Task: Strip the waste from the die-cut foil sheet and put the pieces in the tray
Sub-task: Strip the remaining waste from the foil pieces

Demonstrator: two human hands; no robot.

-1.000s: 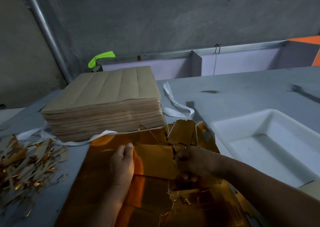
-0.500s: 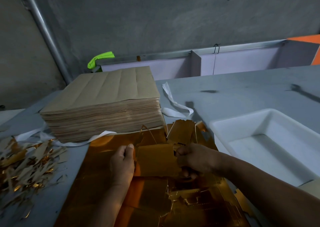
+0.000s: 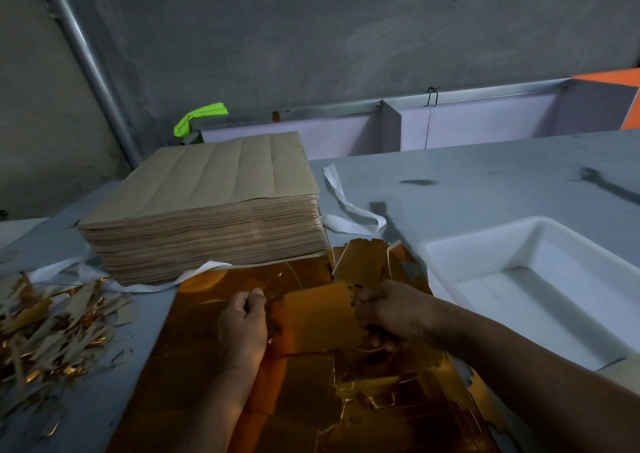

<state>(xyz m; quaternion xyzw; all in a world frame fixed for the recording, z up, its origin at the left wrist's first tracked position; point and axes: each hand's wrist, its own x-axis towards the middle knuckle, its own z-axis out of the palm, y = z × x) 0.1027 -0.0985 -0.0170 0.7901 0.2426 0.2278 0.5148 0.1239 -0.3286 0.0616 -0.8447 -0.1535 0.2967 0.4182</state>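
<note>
Grey table (image 3: pixel 467 189). Gold foil sheet (image 3: pixel 194 366) flat at 6 o'clock, touching the brown paper stack (image 3: pixel 207 189) at 11. White tray (image 3: pixel 450 255) at 3, just beside the sheet. Scrap heap (image 3: pixel 45 328) at 9. Left hand (image 3: pixel 244 328) and right hand (image 3: pixel 391 314), fingers curled, pinch opposite edges of a gold piece (image 3: pixel 311 317) over the sheet's middle.

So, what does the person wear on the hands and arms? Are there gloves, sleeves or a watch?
Nothing that shows. The left hand and the right hand are bare, with no gloves and no ring that I can see. The left forearm and the right forearm are bare too, up to the frame edge: no sleeve, watch or band.
</note>
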